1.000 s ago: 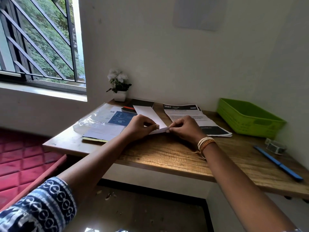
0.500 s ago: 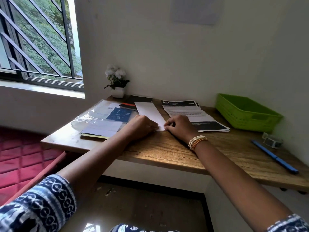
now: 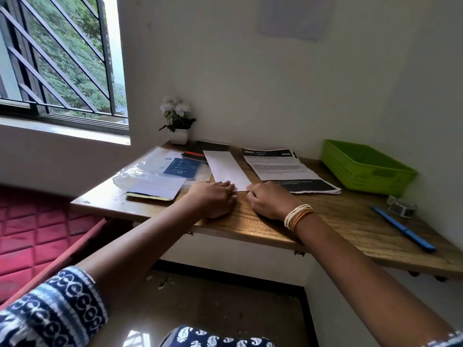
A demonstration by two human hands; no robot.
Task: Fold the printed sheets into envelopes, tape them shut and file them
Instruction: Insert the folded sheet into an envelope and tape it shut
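Head view. A folded white sheet [image 3: 226, 169] is seen lying flat on the wooden counter [image 3: 338, 216], its long axis running from the near edge under the hands away toward the wall, leaning slightly left at the far end. The near short edge is held down by both hands. The left hand [image 3: 213, 197] rests knuckles-up at the near left corner, fingers curled down with the tips pressed on the paper. The right hand [image 3: 269, 200] sits just beside it at the near right corner, fingers likewise curled onto the edge. Whether either grip pinches the paper or only presses it cannot be told, since the fingertips are hidden under the knuckles.

The sheet extends directly away from both hands, and neither hand is clearly nearer. The step in hand is judged to be creasing along the near edge; the next fold would probably bring the far end toward the hands along the long axis.

A stack of printed sheets [image 3: 288, 169] lies just right of the folded sheet. A green tray [image 3: 363, 169], judged the filing place, stands at the far right, with a tape roll [image 3: 402, 207] and a blue pen [image 3: 403, 227] nearer, on the right hand's side.
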